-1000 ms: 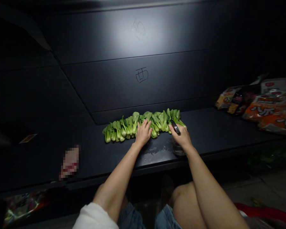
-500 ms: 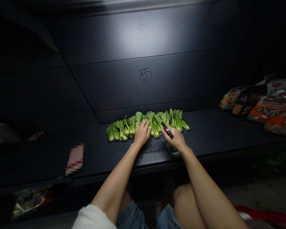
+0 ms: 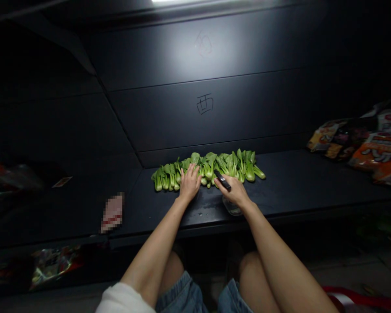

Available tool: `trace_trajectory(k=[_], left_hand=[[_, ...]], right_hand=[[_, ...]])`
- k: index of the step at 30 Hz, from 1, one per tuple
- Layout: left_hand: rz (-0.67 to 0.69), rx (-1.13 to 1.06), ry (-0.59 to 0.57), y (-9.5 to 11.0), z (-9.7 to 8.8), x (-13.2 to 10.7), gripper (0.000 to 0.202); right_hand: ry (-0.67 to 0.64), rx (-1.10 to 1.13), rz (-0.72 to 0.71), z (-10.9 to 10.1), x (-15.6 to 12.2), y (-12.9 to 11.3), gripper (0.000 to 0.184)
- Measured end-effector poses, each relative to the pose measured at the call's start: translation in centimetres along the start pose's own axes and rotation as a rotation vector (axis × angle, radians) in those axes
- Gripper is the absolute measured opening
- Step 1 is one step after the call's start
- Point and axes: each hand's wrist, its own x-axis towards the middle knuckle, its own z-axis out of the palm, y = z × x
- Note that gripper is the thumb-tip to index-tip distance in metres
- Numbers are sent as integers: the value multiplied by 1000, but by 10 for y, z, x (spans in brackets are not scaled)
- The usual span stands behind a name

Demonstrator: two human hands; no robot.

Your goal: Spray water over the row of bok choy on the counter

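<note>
A row of bok choy lies along the back of the dark shelf, leaves toward the back panel and pale stems toward me. My left hand rests with its fingers stretched over the middle of the row, left of centre, holding nothing. Just to the right, my right hand is wrapped round what looks like a spray bottle. Its black head points up-left toward the greens. The clear bottle body shows beneath the hand, and its middle is hidden by my palm.
Water drops dot the dark shelf near its front edge. Colourful snack bags stand at the right. A small card and a pixelated pale item lie at the left. More packets sit on a lower level.
Both hands have shifted a little left along the bok choy, the right one carrying the spray bottle. The view has also swung slightly left.
</note>
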Motion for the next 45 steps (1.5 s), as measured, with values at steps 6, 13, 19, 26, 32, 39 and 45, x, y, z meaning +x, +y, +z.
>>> trace_trajectory(k=[6, 13, 19, 26, 32, 39, 45], left_hand=[[-62, 13, 28, -17, -7, -9, 44], [-151, 5, 58, -38, -11, -23, 45], [-195, -7, 81, -49, -13, -33, 46], [-289, -34, 114, -60, -10, -46, 46], [-346, -38, 130, -66, -12, -57, 46], [-428, -95, 180, -69, -14, -65, 46], [-508, -85, 198, -72, -18, -68, 46]], right_hand=[[-33, -32, -16, 5, 1, -8, 34], [-78, -57, -42, 9, 2, -20, 35], [-101, -104, -116, 17, 3, -33, 37], [-103, -96, -76, 27, 8, -46, 37], [-100, -108, -118, 33, 10, -54, 37], [-93, -104, -85, 37, 12, -62, 36], [-90, -61, -69, 43, 14, -68, 39]])
